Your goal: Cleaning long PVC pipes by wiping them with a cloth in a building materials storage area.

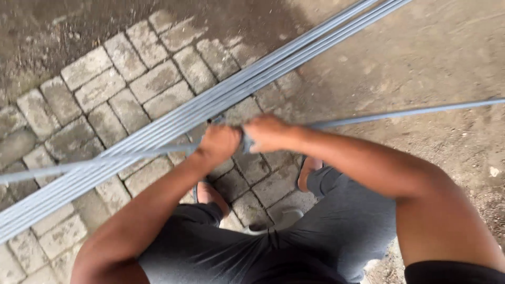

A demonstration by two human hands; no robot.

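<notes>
Both hands: your left hand (218, 143) and right hand (269, 132) clench one grey rod (400, 113).
Far side: rod bundle (173, 123) on paving bricks (105, 89).

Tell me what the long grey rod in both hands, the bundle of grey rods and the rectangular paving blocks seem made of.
Long grey rod, gripped by left hand and right hand: probably steel, dull matte grey, thin and straight. Bundle of grey rods: apparently the same metal, uniform grey with a faint sheen. Rectangular paving blocks: likely concrete, with a rough, gritty, weathered grey surface and dirt-filled joints.
</notes>
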